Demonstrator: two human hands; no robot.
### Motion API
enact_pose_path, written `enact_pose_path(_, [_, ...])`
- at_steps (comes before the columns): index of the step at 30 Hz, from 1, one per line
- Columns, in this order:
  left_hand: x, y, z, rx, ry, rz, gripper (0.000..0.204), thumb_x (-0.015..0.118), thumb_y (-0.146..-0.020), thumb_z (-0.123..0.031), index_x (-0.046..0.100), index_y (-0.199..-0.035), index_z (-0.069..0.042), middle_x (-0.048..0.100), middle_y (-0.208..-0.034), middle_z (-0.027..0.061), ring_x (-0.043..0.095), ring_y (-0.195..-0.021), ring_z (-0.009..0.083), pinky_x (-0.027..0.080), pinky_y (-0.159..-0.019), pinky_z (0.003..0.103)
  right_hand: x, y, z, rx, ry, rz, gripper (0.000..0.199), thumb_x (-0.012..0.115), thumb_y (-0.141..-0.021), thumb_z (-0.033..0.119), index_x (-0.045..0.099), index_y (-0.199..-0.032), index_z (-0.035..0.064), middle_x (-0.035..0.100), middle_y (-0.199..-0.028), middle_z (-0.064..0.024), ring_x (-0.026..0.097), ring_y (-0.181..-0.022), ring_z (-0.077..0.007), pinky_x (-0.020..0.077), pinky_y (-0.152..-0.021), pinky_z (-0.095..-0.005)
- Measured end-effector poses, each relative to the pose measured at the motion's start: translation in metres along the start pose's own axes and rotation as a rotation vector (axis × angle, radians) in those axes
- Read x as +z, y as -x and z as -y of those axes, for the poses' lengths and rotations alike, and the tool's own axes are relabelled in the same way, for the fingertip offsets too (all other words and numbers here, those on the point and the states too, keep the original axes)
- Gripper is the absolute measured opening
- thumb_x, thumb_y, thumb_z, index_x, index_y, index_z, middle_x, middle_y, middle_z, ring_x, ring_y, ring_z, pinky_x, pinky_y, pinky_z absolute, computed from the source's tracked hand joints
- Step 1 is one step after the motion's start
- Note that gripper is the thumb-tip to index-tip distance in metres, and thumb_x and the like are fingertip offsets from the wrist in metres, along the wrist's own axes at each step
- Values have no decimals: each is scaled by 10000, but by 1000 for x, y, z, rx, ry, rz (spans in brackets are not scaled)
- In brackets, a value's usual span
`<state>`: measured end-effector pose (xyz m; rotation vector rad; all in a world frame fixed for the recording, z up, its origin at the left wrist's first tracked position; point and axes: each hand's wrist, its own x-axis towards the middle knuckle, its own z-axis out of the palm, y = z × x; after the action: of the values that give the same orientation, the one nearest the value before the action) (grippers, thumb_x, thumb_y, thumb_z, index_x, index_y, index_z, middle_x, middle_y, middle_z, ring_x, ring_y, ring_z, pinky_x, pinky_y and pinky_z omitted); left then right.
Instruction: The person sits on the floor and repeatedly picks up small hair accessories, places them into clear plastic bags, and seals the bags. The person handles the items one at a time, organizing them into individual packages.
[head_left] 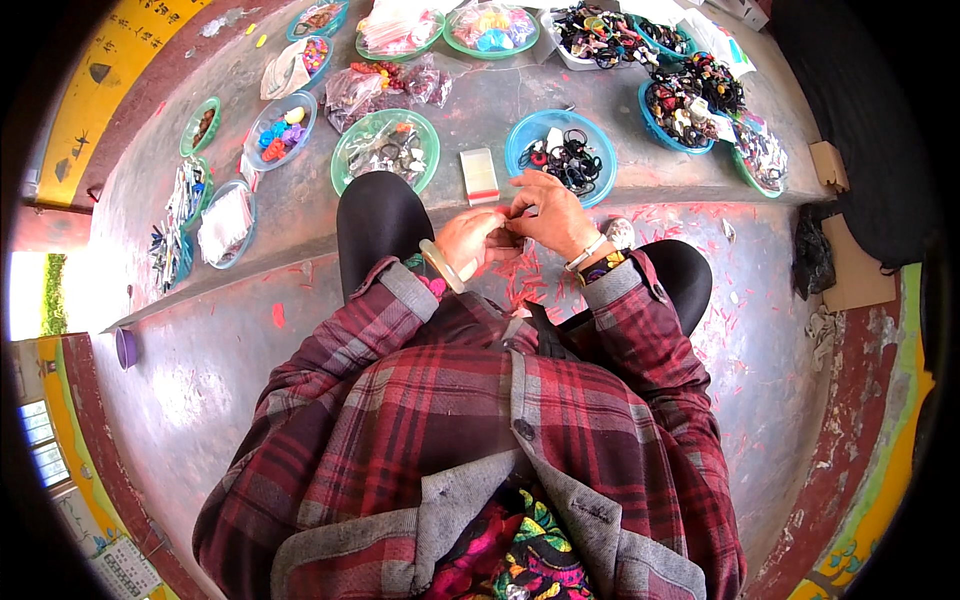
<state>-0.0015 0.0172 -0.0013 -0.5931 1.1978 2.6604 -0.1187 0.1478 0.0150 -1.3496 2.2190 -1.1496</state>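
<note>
My left hand [471,240] and my right hand [560,219] meet between my knees, just in front of my lap. The right thumb and fingers are pinched together close to the left fingertips. Something small and dark seems to be between them, too small to name. The left fingers are curled, and what they hold is mostly hidden. Just beyond my hands stands a small white box [479,172] with a red front edge. A blue basin [520,135] of black elastic hair ties [572,160] is beyond my right hand. A green basin [343,150] with small wrapped pieces is beyond the left.
More basins line the raised grey ledge [470,100]: several with colourful pieces at the left, a blue one [650,120] heaped with hair ties at the right. Plastic bags [385,92] lie between them. Red scraps [660,215] litter the floor. A purple cup [126,347] stands far left.
</note>
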Motion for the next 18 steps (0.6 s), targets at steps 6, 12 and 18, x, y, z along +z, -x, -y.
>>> enact_pose_path(6, [0,-1,4,60,-75,13,276,420,-893,-147,470,-1092,39,550,-990,153,585,-854,258,495,-786,390,5,1,0,-81,110,-43,187,693,-592,94,673,-778,92,554,-1109,-145,436,-1142,-306,371,-930,-357])
enact_pose_path(12, [2,2,5,41,-40,31,288,411,-898,-155,466,-1104,37,546,-998,149,576,-876,249,497,-782,389,-3,-2,-6,-171,54,273,196,654,-631,61,679,-823,93,562,-1091,-146,445,-1131,-304,355,-945,-368])
enact_pose_path(18, [-9,-5,2,93,105,70,322,371,-910,-181,454,-1127,42,547,-1052,159,566,-937,274,458,-847,411,-17,-3,0,229,-543,205,284,604,-733,10,583,-1015,10,559,-1077,-102,499,-1040,-181,401,-883,-297])
